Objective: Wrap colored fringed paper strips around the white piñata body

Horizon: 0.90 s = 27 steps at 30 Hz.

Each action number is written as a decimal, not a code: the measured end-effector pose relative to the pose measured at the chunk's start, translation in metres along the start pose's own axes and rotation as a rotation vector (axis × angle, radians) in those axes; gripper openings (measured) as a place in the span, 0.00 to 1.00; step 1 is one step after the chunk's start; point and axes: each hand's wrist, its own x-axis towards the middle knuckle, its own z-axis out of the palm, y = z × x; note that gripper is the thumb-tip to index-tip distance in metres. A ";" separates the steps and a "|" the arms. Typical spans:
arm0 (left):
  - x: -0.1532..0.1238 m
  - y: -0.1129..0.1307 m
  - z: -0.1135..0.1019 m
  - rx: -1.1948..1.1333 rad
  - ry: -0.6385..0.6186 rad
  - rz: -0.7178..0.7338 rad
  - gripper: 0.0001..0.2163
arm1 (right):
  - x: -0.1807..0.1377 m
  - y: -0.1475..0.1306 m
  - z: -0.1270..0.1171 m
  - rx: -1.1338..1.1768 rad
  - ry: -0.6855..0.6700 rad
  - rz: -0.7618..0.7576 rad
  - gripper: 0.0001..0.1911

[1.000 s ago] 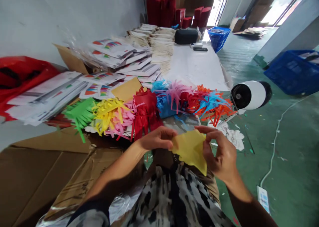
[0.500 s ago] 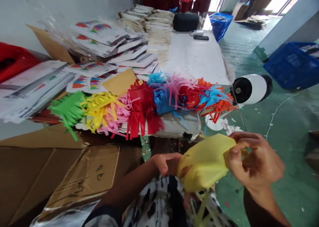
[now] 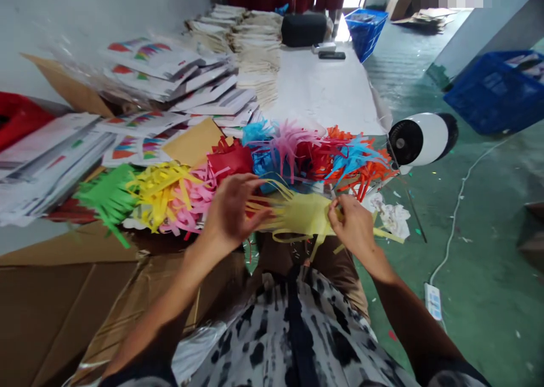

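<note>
A yellow fringed paper piece (image 3: 302,216) is stretched between my two hands at the near edge of the table. My left hand (image 3: 232,208) has its fingers closed on the piece's left end, over the red fringe (image 3: 229,157). My right hand (image 3: 355,228) pinches the right end, and loose yellow strips trail from it. Just behind lies a row of fringed paper bundles: green (image 3: 110,197), yellow (image 3: 164,191), pink (image 3: 193,197), blue (image 3: 263,149) and orange (image 3: 365,171).
Stacks of printed white packets (image 3: 170,81) cover the left of the long white table (image 3: 327,92). A flattened cardboard box (image 3: 85,296) lies at lower left. A small white fan (image 3: 420,140) stands at the table's corner, blue crates (image 3: 493,92) on the green floor.
The yellow paper was bunched low by my right hand; now both hands have lifted it toward the table and pulled it out flat, its fringe strips spread.
</note>
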 end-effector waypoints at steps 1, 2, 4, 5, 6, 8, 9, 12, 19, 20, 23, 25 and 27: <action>-0.003 0.012 0.014 -0.001 -0.005 0.135 0.28 | 0.000 0.001 0.003 -0.025 -0.015 0.008 0.09; -0.006 0.023 0.030 -0.016 -0.072 0.262 0.30 | 0.000 0.002 0.004 -0.045 -0.036 0.010 0.10; -0.012 0.038 0.065 -0.027 -0.240 0.379 0.37 | 0.000 0.005 0.002 -0.067 -0.074 0.004 0.11; -0.016 0.041 0.083 -0.028 -0.282 0.394 0.37 | -0.001 0.006 0.000 -0.069 -0.087 -0.005 0.12; -0.019 0.041 0.098 -0.022 -0.292 0.390 0.35 | -0.002 0.007 -0.004 -0.065 -0.089 -0.017 0.13; -0.027 0.038 0.122 -0.013 -0.251 0.366 0.30 | -0.007 0.007 -0.014 -0.051 -0.076 -0.065 0.18; -0.031 0.036 0.129 -0.015 -0.217 0.360 0.28 | -0.011 0.006 -0.019 -0.042 -0.080 -0.113 0.23; -0.042 0.036 0.134 -0.035 -0.137 0.343 0.24 | -0.028 -0.002 -0.027 -0.006 -0.195 -0.327 0.37; -0.045 0.040 0.109 -0.026 -0.147 0.341 0.17 | -0.049 -0.001 -0.011 -0.065 -0.311 -0.419 0.27; -0.044 0.037 0.105 -0.050 -0.149 0.343 0.15 | -0.048 0.002 -0.012 -0.059 -0.312 -0.422 0.25; -0.039 0.028 0.096 -0.149 -0.187 0.298 0.10 | -0.043 0.008 -0.021 0.000 -0.316 -0.390 0.21; -0.034 0.025 0.091 -0.172 -0.231 0.249 0.10 | -0.039 0.008 -0.027 0.051 -0.330 -0.340 0.17; -0.030 0.026 0.087 -0.155 -0.255 0.238 0.11 | -0.037 0.006 -0.033 0.067 -0.313 -0.300 0.14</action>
